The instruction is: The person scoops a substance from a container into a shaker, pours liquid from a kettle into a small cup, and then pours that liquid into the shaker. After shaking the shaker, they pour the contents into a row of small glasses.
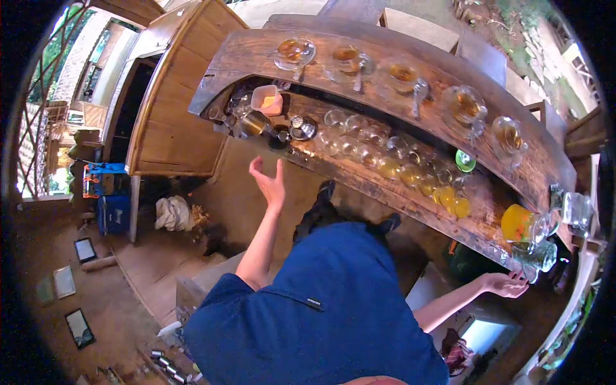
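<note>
My left hand [269,185] is raised in front of the counter's left part, thumb and fingers spread, holding nothing. Nearest to it on the lower shelf are a brownish metallic canister [255,124] and a round metal-topped piece [301,127]. At the right end my right hand [505,285] reaches out with its fingers extended, fingertips right at a clear glass jar [538,255]. Beside that jar stands a glass pitcher [518,223] of orange-yellow drink. Rows of clear glass cups [359,138] fill the shelf, and several cups [444,196] near the right hold yellow liquid.
Along the curved wooden counter [260,58], glass cups of amber drink [346,56] stand on saucers with spoons. A pink-white tub [267,100] and a green glass [465,160] are on the shelf. Another glass jar [576,210] sits far right. A wooden cabinet [179,96] stands left.
</note>
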The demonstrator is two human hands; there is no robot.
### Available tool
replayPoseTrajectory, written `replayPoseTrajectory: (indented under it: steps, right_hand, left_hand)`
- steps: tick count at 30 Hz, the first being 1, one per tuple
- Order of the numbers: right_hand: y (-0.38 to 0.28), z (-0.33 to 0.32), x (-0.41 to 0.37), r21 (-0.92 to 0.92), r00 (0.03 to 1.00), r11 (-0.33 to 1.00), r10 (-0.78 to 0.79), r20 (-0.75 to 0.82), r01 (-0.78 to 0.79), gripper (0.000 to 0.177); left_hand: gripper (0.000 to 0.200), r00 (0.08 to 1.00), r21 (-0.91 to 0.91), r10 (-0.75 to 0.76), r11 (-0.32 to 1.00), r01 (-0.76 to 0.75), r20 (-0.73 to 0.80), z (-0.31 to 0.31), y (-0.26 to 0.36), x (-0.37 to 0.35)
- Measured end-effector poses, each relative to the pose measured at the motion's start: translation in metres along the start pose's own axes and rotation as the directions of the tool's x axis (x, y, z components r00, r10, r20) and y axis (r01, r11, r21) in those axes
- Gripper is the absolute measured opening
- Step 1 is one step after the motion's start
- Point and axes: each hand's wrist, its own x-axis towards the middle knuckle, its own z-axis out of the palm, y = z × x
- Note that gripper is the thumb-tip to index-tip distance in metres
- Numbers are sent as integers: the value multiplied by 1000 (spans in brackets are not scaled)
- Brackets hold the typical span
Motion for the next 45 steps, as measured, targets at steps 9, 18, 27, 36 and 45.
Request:
replayPoseTrajectory:
  steps: [9,18,27,36,45]
  right_hand:
    - [-254,134,-334,312,210,944,-328,921,108,29]
    - [-309,173,-499,488,-435,756,-298,850,436,57]
    - [-307,191,-520,410,-496,718,-104,862,563,44]
    - [-354,187,-463,128,-239,930,-45,970,345,41]
    - [-389,142,-486,163,-221,982,-139,965,97,41]
  left_hand:
    - [114,961,-286,274,924,-252,38,21,-23,111]
    - [115,938,-370,226,922,-118,264,15,-29,122]
    - [109,906,-517,307,847,-121,291,7,-29,130]
    - [104,813,-400,301,912,-92,499,2,-37,145]
    - [98,684,-451,346,892,-28,643,0,-30,156]
